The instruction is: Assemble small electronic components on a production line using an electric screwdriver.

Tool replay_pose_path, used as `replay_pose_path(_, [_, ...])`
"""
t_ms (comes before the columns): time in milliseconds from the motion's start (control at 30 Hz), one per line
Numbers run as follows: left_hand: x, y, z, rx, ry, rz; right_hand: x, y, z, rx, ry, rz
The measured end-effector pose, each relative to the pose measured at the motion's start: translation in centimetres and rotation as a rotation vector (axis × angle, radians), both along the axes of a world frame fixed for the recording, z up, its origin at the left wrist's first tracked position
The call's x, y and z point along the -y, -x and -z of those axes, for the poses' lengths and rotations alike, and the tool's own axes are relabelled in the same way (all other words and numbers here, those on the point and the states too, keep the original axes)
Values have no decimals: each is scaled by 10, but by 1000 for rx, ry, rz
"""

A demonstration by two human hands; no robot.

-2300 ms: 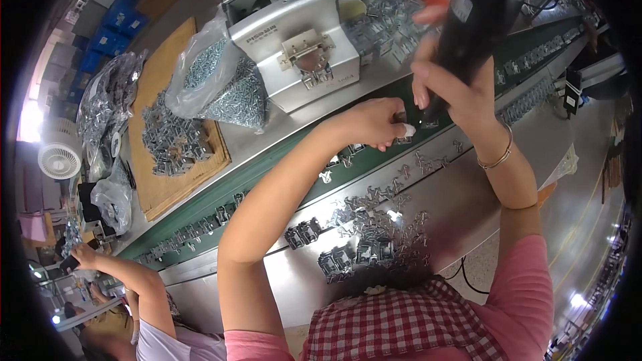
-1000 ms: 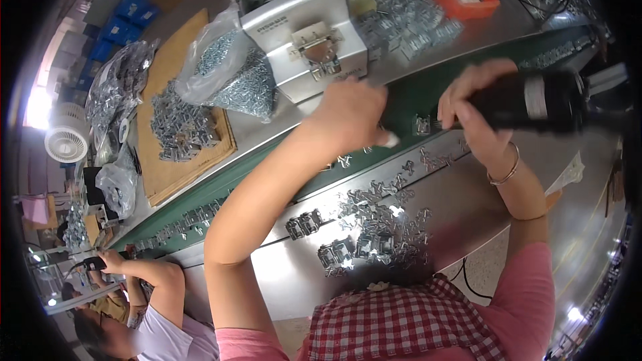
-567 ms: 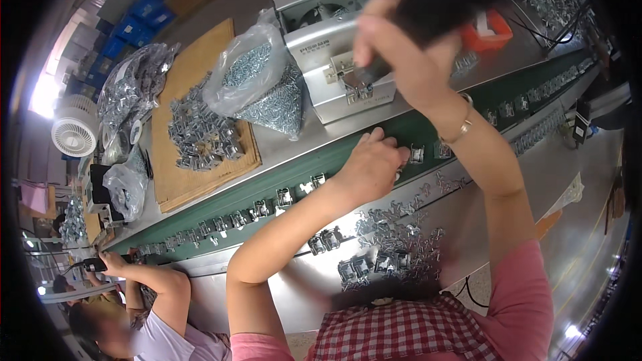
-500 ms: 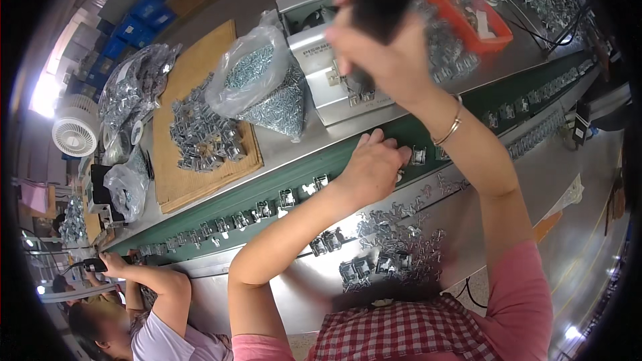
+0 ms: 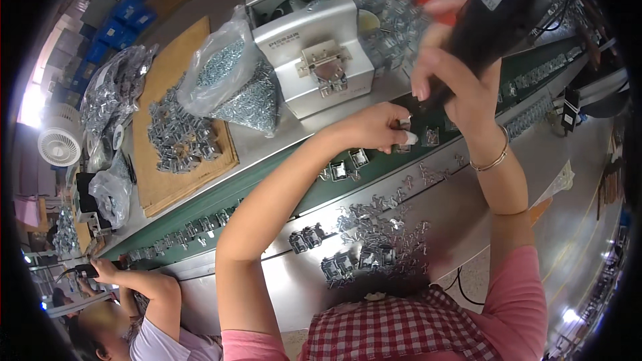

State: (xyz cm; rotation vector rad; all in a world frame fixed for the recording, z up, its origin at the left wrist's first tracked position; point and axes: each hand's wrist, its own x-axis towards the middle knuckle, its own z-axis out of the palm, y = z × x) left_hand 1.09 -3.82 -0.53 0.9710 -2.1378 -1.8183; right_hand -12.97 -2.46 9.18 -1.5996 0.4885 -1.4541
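Note:
My right hand (image 5: 461, 77) is wrapped round a thick black electric screwdriver (image 5: 491, 17), which slants with its lower end down toward the belt. Above the green conveyor belt (image 5: 281, 190), my left hand (image 5: 378, 127) closes thumb and fingers on a small metal bracket (image 5: 402, 148), mostly hidden by the fingertips. White wraps cover two of those fingertips. Just right of it another bracket (image 5: 432, 136) sits on the belt. To the left of my left hand stand more square metal brackets (image 5: 339, 171). The screwdriver's bit cannot be made out.
A white screw feeder (image 5: 321, 60) stands behind the belt, beside a plastic bag of screws (image 5: 244, 103). Brackets pile on cardboard (image 5: 224, 154). Loose metal pieces (image 5: 381, 227) lie on the near steel ledge. A co-worker's arm (image 5: 150, 281) reaches in at lower left.
My right hand has swung the screwdriver away from the feeder, rightward and down toward the belt. My left hand has turned and now pinches a bracket. The whole view has shifted slightly.

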Motion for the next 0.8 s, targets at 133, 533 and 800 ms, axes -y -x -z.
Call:
replay_pose_path(133, [3, 2, 5, 99, -91, 54, -7, 13, 14, -43, -50, 24])
replay_pose_path(533, [6, 12, -9, 454, 48, 218, -21, 27, 38, -144, -134, -62])
replay_pose_path(800, [15, 11, -11, 413, 6, 265, -24, 25, 54, -41, -61, -123])
